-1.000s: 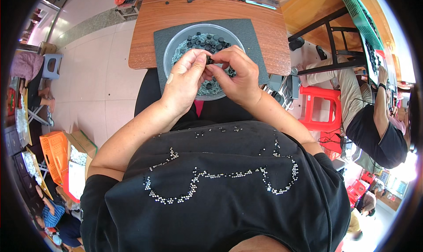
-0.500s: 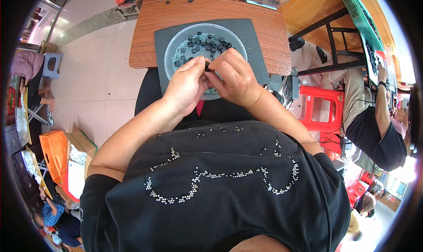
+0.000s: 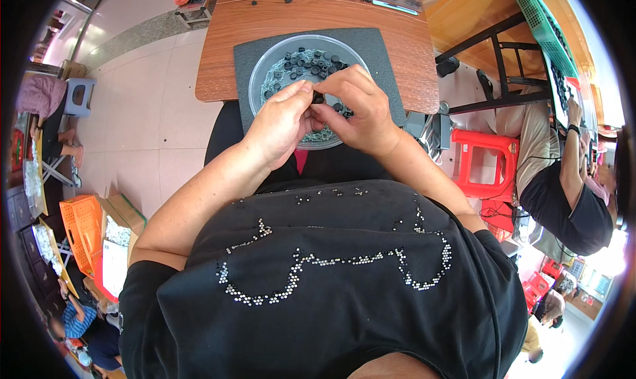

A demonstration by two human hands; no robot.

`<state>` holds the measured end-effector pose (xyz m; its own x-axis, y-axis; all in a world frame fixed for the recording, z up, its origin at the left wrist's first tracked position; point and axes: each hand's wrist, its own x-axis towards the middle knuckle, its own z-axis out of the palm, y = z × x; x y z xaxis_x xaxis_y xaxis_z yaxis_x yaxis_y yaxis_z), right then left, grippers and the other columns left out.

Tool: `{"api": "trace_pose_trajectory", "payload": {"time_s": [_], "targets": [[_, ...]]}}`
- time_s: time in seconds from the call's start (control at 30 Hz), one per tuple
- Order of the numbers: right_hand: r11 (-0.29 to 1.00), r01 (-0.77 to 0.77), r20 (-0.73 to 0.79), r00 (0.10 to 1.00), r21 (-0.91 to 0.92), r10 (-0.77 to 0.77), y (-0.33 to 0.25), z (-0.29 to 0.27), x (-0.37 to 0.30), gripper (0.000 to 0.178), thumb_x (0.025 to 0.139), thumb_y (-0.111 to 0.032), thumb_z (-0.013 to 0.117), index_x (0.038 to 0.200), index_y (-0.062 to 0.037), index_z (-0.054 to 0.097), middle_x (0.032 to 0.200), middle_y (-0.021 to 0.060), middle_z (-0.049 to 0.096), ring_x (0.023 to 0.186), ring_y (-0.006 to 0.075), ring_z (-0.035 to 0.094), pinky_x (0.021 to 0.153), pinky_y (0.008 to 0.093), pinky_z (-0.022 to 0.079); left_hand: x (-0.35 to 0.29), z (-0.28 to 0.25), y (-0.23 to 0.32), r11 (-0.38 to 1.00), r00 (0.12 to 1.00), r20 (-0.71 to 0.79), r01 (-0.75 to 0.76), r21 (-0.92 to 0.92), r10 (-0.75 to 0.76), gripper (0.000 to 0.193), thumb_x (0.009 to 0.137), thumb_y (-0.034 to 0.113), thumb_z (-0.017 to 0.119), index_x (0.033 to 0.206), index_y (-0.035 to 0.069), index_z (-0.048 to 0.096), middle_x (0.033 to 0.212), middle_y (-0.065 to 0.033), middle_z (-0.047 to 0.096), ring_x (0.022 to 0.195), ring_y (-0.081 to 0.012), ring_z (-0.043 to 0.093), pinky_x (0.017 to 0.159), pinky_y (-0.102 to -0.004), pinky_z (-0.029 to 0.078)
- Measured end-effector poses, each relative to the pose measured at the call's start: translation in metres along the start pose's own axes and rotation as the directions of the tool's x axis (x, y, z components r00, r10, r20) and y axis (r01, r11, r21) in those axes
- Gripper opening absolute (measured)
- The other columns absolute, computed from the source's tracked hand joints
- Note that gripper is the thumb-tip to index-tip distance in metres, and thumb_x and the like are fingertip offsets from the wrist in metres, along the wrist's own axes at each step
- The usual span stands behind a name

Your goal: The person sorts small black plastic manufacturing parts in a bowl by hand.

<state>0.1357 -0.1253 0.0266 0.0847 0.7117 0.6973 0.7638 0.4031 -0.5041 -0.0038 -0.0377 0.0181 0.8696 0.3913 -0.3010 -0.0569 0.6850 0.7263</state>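
Both my hands meet over the near side of a round clear tub [image 3: 254, 81]. My left hand [image 3: 283, 119] is closed, its thumb and fingers pinching a small round black cap [image 3: 318, 98]. From the other side, my right hand [image 3: 360, 107] grips the same piece between thumb and forefinger. Whether a second part sits inside it is hidden by the fingers. In the tub lie several black caps [image 3: 315, 62] of the same kind, on a tangle of pale, thin, clear-looking pieces [image 3: 273, 81].
Under the tub is a dark grey mat [image 3: 387, 68] on a brown wooden table [image 3: 218, 68]. Loose caps and a clear bag lie at the table's far edge. A red stool [image 3: 487, 164] stands right, near a seated co-worker [image 3: 563, 187]; orange crate [image 3: 81, 230] left.
My right hand's fingers have opened wider and shifted slightly round the black cap. My left hand stays nearly in place.
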Motion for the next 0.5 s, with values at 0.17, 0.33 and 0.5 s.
{"api": "trace_pose_trajectory", "payload": {"time_s": [0.17,0.33,0.5], "targets": [[0.998,0.044,-0.029,0.999,-0.053,-0.045,-0.003,0.006,-0.005,0.026,0.065,0.001,0.069,0.089,-0.0007,0.059,0.082,0.0103,0.059,0.074,0.0276,0.056,0.067,0.0355,0.046,-0.001,0.005,0.001,0.996,0.999,0.030,0.042,-0.083,-0.040,0.030,0.101,0.020,0.029,0.117,0.001,0.047,0.111,-0.0097,0.053,0.098,-0.0167,0.054,0.089,-0.0373,0.045],[0.996,-0.084,-0.103,0.991,0.033,0.087,-0.006,0.008,-0.008,0.023,0.069,0.003,0.065,0.090,0.0011,0.058,0.084,0.0138,0.057,0.075,0.0295,0.055,0.067,0.0360,0.045,-0.001,0.020,0.002,0.991,0.999,0.030,0.021,-0.133,-0.018,0.032,0.101,0.020,0.028,0.120,0.001,0.045,0.115,-0.0114,0.051,0.104,-0.0180,0.053,0.093,-0.0383,0.043],[0.994,-0.097,-0.100,0.990,0.048,0.101,-0.005,0.005,-0.006,0.022,0.070,0.003,0.065,0.091,0.0014,0.057,0.084,0.0143,0.057,0.075,0.0299,0.055,0.066,0.0362,0.046,0.000,0.029,0.004,0.988,1.000,-0.001,0.004,-0.153,-0.004,0.030,0.102,0.024,0.028,0.108,0.003,0.049,0.103,-0.0073,0.054,0.091,-0.0134,0.054,0.085,-0.0338,0.046]]}}
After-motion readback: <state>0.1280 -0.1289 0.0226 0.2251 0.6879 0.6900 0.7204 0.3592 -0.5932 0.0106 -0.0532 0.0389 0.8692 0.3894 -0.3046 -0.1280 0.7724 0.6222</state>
